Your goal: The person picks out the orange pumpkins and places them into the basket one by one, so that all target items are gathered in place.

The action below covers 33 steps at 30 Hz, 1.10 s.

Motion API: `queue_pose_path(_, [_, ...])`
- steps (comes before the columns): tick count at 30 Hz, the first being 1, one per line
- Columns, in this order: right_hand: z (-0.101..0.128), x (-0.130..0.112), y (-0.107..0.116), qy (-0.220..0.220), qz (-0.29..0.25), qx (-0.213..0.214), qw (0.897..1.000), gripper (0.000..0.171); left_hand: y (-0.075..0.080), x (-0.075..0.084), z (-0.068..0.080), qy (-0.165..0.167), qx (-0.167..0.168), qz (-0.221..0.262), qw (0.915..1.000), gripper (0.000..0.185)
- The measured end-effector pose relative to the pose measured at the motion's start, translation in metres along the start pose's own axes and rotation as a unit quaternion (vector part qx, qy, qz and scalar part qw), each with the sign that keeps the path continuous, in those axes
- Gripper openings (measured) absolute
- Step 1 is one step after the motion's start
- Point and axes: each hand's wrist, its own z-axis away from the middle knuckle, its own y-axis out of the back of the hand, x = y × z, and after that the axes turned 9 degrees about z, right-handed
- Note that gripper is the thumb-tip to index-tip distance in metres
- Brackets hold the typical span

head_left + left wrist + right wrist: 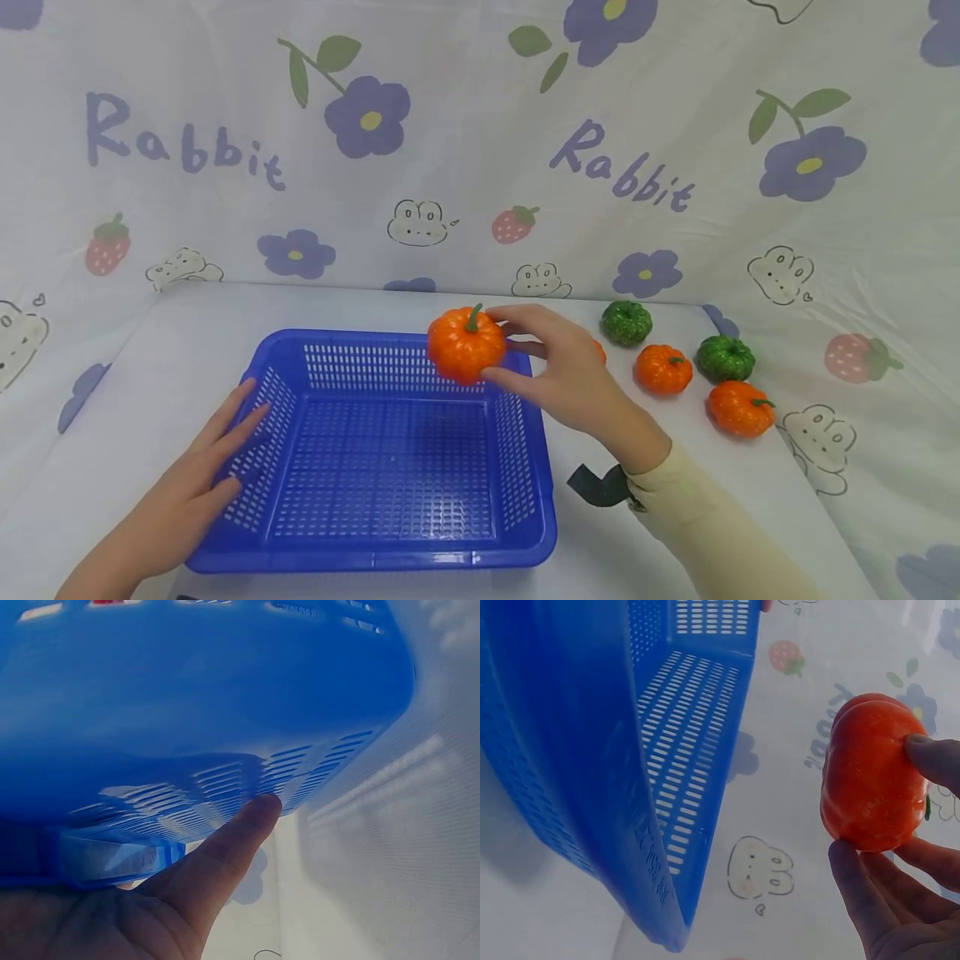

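Observation:
My right hand (570, 371) pinches a small orange toy pumpkin (463, 346) with a green stem between thumb and fingertips. It holds the pumpkin over the far right part of a blue plastic basket (367, 560), above its floor. In the right wrist view the pumpkin (874, 776) hangs clear of the basket wall, and the thumb and fingers press its sides. My left hand (176, 500) lies along the basket's left side with its fingers extended. The left wrist view shows a finger (232, 851) against the slotted blue wall.
Right of the basket on the white table (615, 550) are green pumpkins (626, 323) (725, 359) and orange pumpkins (663, 370) (741, 409). Another orange one (599, 352) is mostly hidden behind my right hand. A patterned curtain (465, 167) rises behind the table.

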Motion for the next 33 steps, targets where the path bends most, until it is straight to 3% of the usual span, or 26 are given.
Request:
queue_pose_path(16, [-0.015, -0.01, -0.013, 0.008, -0.033, -0.024, 0.999, 0.066, 0.0, -0.001, -0.001, 0.01, -0.001, 0.004, 0.9999, 0.082])
queue_pose_path(33, [-0.025, -0.019, -0.031, 0.024, -0.026, -0.04, 0.999, 0.063, -0.001, -0.002, -0.001, 0.001, 0.002, -0.003, 1.0, 0.082])
